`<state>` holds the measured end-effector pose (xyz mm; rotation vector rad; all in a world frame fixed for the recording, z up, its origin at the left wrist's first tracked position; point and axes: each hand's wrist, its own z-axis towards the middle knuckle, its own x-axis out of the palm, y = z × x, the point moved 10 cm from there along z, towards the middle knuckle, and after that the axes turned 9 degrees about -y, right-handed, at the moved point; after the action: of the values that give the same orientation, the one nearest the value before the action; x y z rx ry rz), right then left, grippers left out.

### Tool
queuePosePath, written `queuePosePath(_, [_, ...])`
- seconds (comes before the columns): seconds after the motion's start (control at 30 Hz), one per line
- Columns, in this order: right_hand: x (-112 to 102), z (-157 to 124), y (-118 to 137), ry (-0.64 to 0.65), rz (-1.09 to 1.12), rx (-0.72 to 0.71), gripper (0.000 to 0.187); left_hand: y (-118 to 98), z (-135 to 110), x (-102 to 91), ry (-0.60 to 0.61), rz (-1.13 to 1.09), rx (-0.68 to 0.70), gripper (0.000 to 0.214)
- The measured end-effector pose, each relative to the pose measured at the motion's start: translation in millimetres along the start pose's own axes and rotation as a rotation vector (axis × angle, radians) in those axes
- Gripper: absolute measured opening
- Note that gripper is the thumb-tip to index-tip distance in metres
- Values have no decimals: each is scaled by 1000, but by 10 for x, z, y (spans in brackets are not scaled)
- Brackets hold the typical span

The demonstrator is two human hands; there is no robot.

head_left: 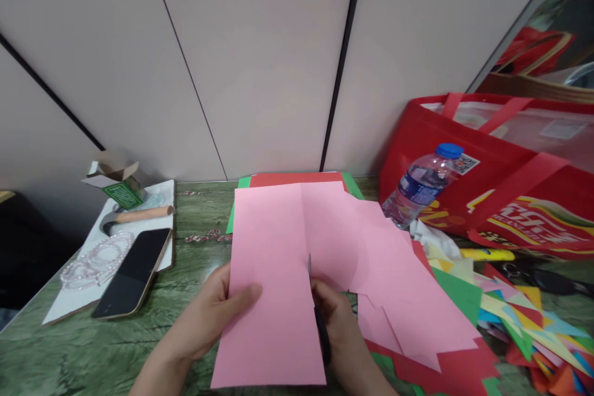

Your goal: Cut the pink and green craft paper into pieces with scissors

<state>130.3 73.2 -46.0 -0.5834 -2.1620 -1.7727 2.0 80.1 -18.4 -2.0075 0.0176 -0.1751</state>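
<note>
My left hand (218,300) grips the left edge of a large pink sheet of paper (269,247), its thumb lying on top. In my right hand (338,325) is a pair of scissors (321,334) with black handles, closed in by my fingers. A blade tip shows above the sheet, partway up a cut that runs from the near edge along the middle. Right of the cut, the paper bends away over more pink sheets (403,284). Much of the scissors is hidden by the paper and my fingers.
On the left, a phone (134,272), a bead string (97,260), a wooden-handled tool (143,215) and a small green box (121,189) sit on a white board. At right are a water bottle (417,189), a red bag (501,167) and colourful paper scraps (533,322).
</note>
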Motion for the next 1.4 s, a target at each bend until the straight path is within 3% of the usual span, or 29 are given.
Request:
queuePosePath(0.63, [-45, 6, -31, -96, -18, 77, 14, 9, -3, 20, 26, -25, 9, 31])
queuePosePath(0.87, [-65, 15, -126, -59, -10, 52, 11, -8, 29, -22, 26, 16, 46, 26])
queuePosePath(1.0, [-77, 3, -84, -71, -36, -22, 3, -73, 19, -52, 55, -50, 77, 42])
queuePosePath(1.1, [-104, -11, -29, -93, -127, -98, 16, -137, -4, -50, 96, -111, 123, 56])
queuePosePath(1.23, [-84, -35, 17, -59, -235, -157, 25, -127, 27, -109, -5, -126, 111, 45])
queuePosePath(1.4, [61, -70, 37, 50, -166, -118, 19, -40, 61, -152, -146, -9, 31, 31])
